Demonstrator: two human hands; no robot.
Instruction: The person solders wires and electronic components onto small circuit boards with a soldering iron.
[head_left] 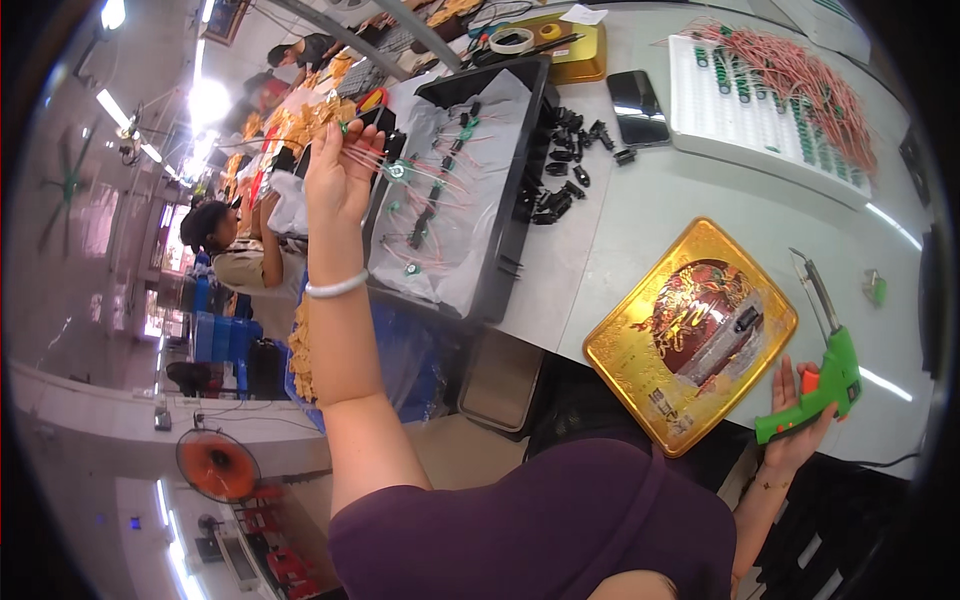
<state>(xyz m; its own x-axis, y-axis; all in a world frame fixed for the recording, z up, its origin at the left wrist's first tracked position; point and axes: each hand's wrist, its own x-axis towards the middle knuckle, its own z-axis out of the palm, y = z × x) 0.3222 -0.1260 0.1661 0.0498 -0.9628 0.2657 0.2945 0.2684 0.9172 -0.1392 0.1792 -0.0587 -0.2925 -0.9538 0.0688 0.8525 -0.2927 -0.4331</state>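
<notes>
My left hand (338, 175) is raised over the side of a black bin (500, 270), its fingers pinched on a small green part with thin wires (370, 155). White sheeting (490, 170) lines the bin, and several black and green wired parts (430, 200) lie in it. At the right, my right hand (800, 430) holds the handle of a green soldering gun (842, 375) with an orange trigger and a long metal tip pointing away from me. Beside the gun lies a gold tin lid (625, 345), with a small black part (747, 319) on a clear strip.
Loose black parts (565, 150) are heaped right of the bin, near a dark phone (638, 108). A white foam tray (730, 140) carries green parts with red wires (800, 80). Behind stands a gold box (580, 60) with a tape roll (512, 41). Another person (235, 250) sits at the left.
</notes>
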